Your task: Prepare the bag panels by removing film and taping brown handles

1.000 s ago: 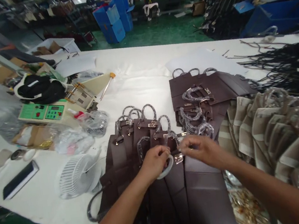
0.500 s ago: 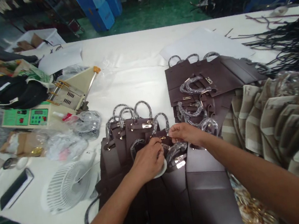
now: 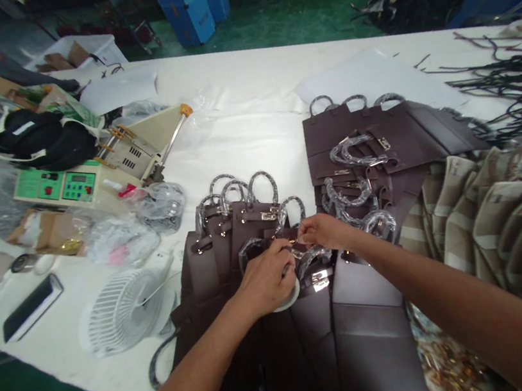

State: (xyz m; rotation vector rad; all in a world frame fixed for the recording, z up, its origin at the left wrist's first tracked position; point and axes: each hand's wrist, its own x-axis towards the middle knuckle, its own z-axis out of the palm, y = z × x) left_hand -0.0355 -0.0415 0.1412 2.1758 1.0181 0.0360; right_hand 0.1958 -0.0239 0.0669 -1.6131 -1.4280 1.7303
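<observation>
Several flat dark brown bags (image 3: 363,336) with plastic-wrapped handles lie fanned out in front of me on the white table (image 3: 242,133). My left hand (image 3: 267,279) is closed, with a white tape roll (image 3: 291,297) under its palm, and its fingertips pinch at the gold clasp of one bag. My right hand (image 3: 322,231) pinches the same spot from the right, beside a wrapped handle (image 3: 313,257). What the fingertips grip is too small to make out.
A second stack of brown bags (image 3: 370,141) lies further back. Beige striped bags (image 3: 487,215) pile up at the right. A white fan (image 3: 121,309), a phone (image 3: 31,307), a green-panelled machine (image 3: 88,177), plastic bags and black cords (image 3: 512,82) lie around.
Both hands have moved up from the bag's lower clasp to its upper edge and drawn closer together. The camera tilted down and shifted slightly.
</observation>
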